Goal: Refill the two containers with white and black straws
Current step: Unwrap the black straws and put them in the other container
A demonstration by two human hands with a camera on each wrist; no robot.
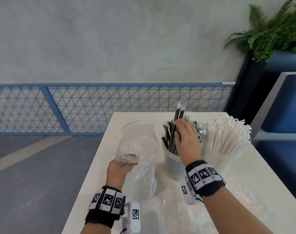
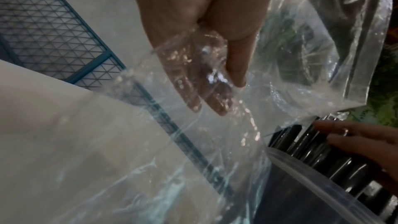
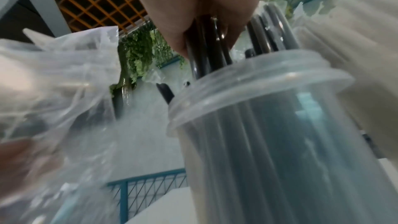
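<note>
Head view: on the white table, the right hand rests on the black straws standing in the left clear container. White straws fill the right container. The left hand pinches an empty clear bag.

Left wrist view: thumb and fingers clamp the bag.

Right wrist view: fingers curl around several black straws above the container rim.
</note>
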